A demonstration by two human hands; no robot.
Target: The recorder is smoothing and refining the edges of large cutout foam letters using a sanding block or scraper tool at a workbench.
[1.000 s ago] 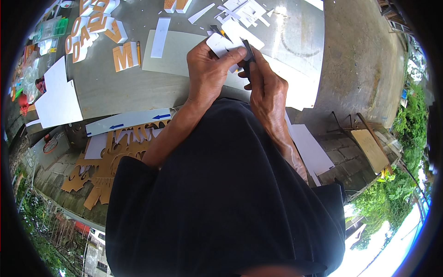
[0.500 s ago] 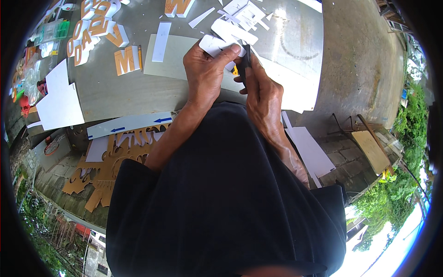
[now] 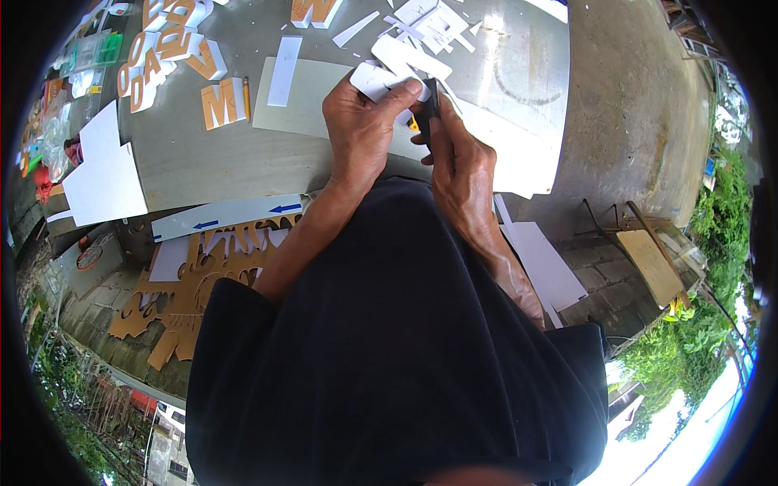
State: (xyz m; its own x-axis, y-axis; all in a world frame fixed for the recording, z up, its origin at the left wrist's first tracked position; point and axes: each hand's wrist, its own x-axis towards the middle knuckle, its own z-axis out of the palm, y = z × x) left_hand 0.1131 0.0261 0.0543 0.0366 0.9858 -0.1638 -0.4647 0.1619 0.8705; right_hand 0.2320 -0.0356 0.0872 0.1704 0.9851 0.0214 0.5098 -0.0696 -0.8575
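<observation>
My left hand [image 3: 358,121] is closed on a white cut-out letter piece [image 3: 401,58] with rounded ends, its thumb pressing on the near side. In my right hand [image 3: 462,154] is a dark cutter knife [image 3: 430,101], its tip against the right edge of that piece. A thin white strip [image 3: 448,95] curves away just right of the knife. Something small and yellow [image 3: 412,124] shows between the hands; I cannot tell what it belongs to. The fingertips under the white piece are hidden.
White offcuts [image 3: 433,26] lie beyond my hands on the grey table [image 3: 219,154]. Block letters with brown faces [image 3: 217,105] stand at the far left, a pencil [image 3: 245,99] beside one. White sheets [image 3: 105,174] flank the workspace; brown cut-out board [image 3: 190,279] sits below the table's near edge.
The knife in my right hand has shifted slightly left and tilted. The thin white strip beside it now stands out farther from the piece. My left hand has hardly moved.
</observation>
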